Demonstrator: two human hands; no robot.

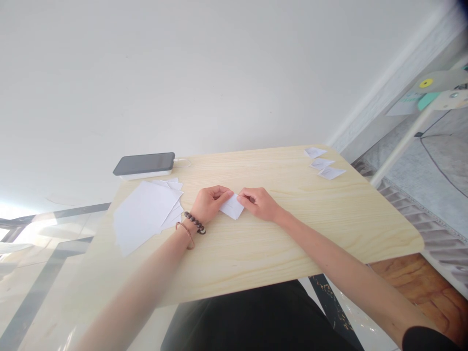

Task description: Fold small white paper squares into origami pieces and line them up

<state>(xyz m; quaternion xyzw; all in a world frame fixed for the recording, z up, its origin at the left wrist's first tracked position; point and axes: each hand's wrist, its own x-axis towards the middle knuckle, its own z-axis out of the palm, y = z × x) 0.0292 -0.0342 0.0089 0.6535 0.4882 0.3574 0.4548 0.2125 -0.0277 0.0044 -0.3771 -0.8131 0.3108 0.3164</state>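
Note:
A small folded piece of white paper [232,208] is held between both hands over the middle of the table. My left hand [211,202] pinches its upper left edge between thumb and fingers; beads and a thin bangle circle that wrist. On the opposite side, my right hand [260,203] is closed with thumb and index finger on the upper right edge. Left of my hands lies a fanned stack of white paper sheets [144,212]. Several small folded papers [332,172] sit in a row near the far right corner.
A dark-screened phone [146,163] rests on a white block at the far left, with a white cable [184,161] running from it. The wooden table [292,258] meets a pale wall behind. A white metal frame [400,139] stands beyond the right edge.

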